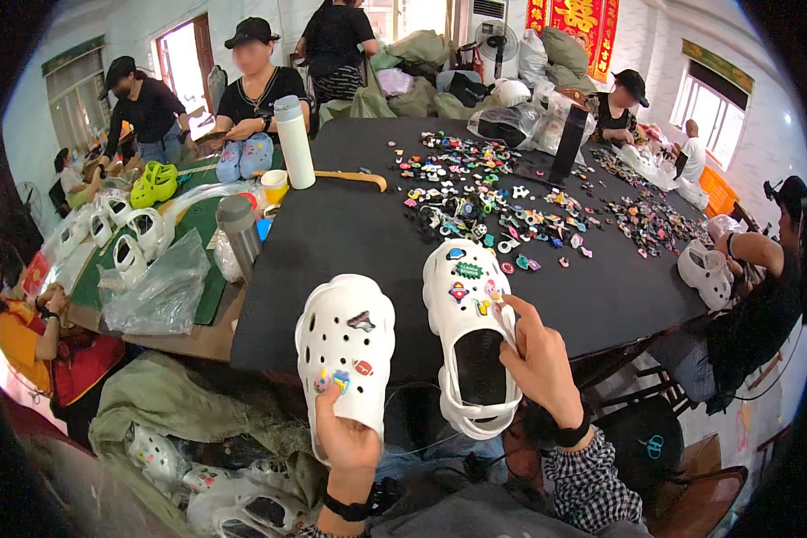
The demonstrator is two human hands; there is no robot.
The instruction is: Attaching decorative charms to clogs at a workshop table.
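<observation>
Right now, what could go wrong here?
The left hand holds one clog with its thumb at a blue charm; pressure might dislodge it. The right hand has a fingertip by a pink charm on the other clog and might catch it. A dropped charm might blend into the loose charms on the black table.

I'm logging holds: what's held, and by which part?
Left grip: white clog, held by the lower end of its holed top. Right grip: second white clog, held beside its foot opening.
</observation>
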